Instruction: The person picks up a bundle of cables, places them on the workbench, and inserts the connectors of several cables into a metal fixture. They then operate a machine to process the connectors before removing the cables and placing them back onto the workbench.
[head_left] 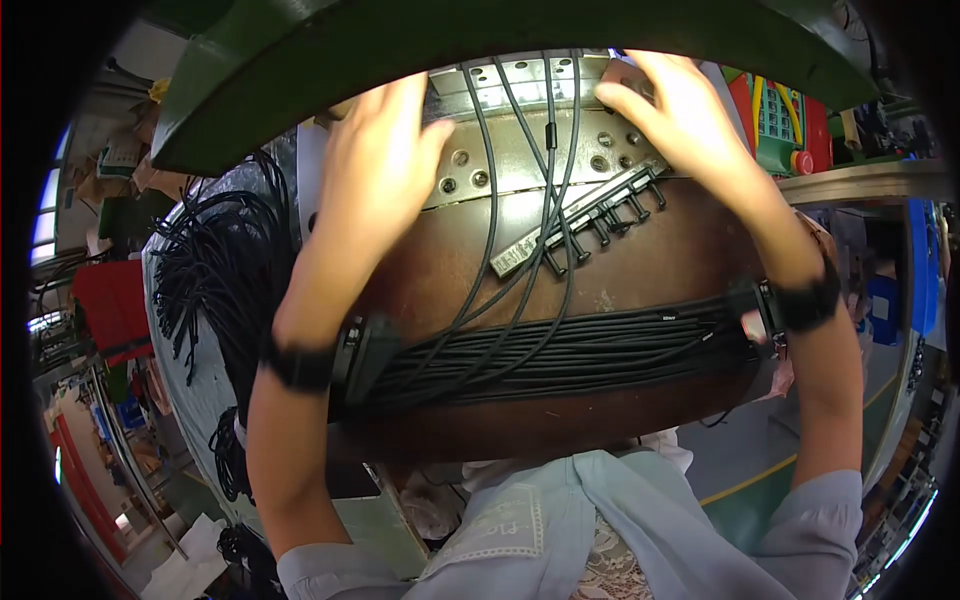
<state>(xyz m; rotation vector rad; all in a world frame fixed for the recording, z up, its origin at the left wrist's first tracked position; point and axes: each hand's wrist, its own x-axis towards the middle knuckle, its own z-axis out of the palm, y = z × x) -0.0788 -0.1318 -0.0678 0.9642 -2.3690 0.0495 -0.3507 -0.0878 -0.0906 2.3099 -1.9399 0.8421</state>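
Observation:
My left hand [385,155] reaches forward at the left of a metal mould [520,140], thumb apart from the stretched fingers. On the other side, my right hand [690,115] also reaches forward, its thumb spread away. Both hands' fingertips pass behind a green machine frame [520,28], and no held thing shows in either. Several black cables [493,190] run from the metal block [520,85] under the frame, back toward me. A slotted metal bar [580,220] with several black moulded pieces lies slantwise beneath some cables, nearer my right hand.
A thick bundle of black cables [560,350] lies across the brown work surface [430,285] in front of me. More cables [220,260] hang in a tangle at the left. A red and green control box [785,125] with yellow parts stands at the far right.

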